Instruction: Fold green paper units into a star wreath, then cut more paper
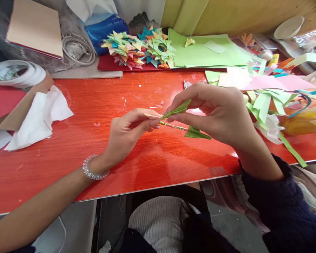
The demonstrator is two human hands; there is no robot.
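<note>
My left hand [131, 128], a beaded bracelet on its wrist, is closed in a pinch on the left end of a folded paper piece with a peach-coloured tip. Thumb and fingers of my right hand [213, 109] pinch the same piece's green folded paper [177, 109] from the other side. Below them a thin stem-like strip runs right to a second green folded point [196, 133], under my right thumb. How these parts join is hidden by my fingertips. Both hands hover over the red table [100, 98].
Folded-paper stars and rings [147, 47] sit at the back beside green paper sheets [200, 52]. Paper strips [265, 102] crowd the right side. White tissue [42, 116] and tape rolls [18, 73] are at left. Small scraps and a metal tip [185, 84] lie mid-table.
</note>
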